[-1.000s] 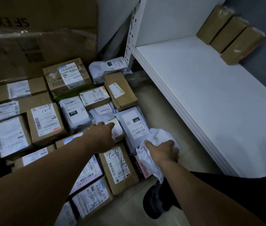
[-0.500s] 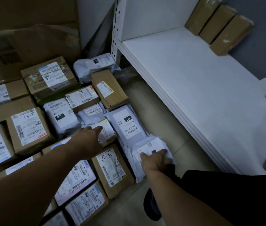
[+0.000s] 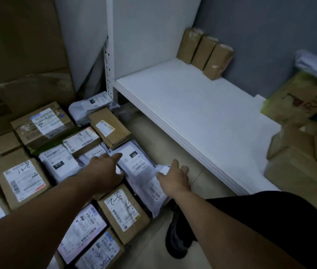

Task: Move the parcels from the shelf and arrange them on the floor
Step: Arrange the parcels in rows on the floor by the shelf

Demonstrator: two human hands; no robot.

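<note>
Large cardboard carton (image 3: 17, 45) back left; grey wall (image 3: 260, 35); black shoe (image 3: 177, 241).

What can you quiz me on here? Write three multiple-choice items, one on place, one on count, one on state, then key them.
1. The upright brown parcels stand: A on the floor; B at the back of the white shelf; C in a hand.
2. They number: A two; B three; C five.
3. The right hand is: A open over the white mailer; B gripping a box; C a fist.
Key: B, they stand at the shelf's rear; B, three side by side; A, fingers relaxed, holding nothing.
</note>
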